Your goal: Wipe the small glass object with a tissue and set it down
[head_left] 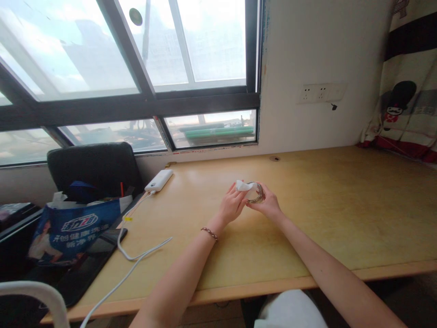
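Note:
Over the middle of the wooden table, my right hand (268, 203) is wrapped round a clear, round glass (255, 193), its opening partly turned toward me. My left hand (232, 204) grips a crumpled white tissue (244, 185) at the left side of the glass. Part of the tissue lies against the rim; whether some of it is inside, I cannot tell. A braided bracelet (209, 233) circles my left wrist. The fingers of both hands hide much of the glass.
A white power bank (159, 181) lies on the table (341, 218) at the back left, with a white cable (134, 258) running to the front edge. A black tablet-like slab (99, 255) overlaps the left edge. Beyond it a blue bag (78, 232) rests by a dark chair (94, 166).

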A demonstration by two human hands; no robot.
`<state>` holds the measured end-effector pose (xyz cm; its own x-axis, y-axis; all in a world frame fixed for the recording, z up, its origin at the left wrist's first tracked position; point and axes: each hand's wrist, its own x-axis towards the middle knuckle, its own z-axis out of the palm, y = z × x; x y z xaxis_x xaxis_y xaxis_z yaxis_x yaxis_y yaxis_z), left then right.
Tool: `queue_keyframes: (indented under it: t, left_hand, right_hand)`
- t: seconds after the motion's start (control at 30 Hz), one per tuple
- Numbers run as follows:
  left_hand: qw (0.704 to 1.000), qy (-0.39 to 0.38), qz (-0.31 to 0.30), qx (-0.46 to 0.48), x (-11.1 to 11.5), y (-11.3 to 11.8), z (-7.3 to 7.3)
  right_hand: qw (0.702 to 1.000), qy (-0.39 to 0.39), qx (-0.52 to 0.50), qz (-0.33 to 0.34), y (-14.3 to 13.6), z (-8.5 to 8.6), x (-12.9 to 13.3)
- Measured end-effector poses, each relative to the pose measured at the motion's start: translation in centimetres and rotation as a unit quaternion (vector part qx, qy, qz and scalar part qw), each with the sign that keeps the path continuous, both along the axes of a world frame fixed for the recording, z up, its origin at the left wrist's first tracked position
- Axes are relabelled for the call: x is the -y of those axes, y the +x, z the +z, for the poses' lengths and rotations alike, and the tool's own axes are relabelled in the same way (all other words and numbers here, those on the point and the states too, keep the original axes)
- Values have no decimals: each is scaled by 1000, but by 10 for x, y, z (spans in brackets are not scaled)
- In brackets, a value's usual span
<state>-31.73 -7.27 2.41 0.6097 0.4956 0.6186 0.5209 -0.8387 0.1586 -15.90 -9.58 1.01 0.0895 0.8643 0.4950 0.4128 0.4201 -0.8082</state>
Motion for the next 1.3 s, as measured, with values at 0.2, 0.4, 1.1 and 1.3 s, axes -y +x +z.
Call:
queue_keyframes:
  t: [0.2, 0.4, 1.1, 1.3]
  left_hand:
    - [996, 2, 93, -10, 11, 13, -1]
    - [990, -101, 90, 45, 27, 30, 3]
    - [667, -607, -187, 389, 46, 46, 8]
    - [680, -581, -204, 398, 51, 49, 7]
  right_hand:
    - [997, 38, 22, -60, 1, 0, 0]
    - [985, 95, 59, -131, 5, 3, 3]
    - [982, 102, 151, -43, 12, -5, -3]
    - [972, 119, 199, -43, 12, 0, 1]
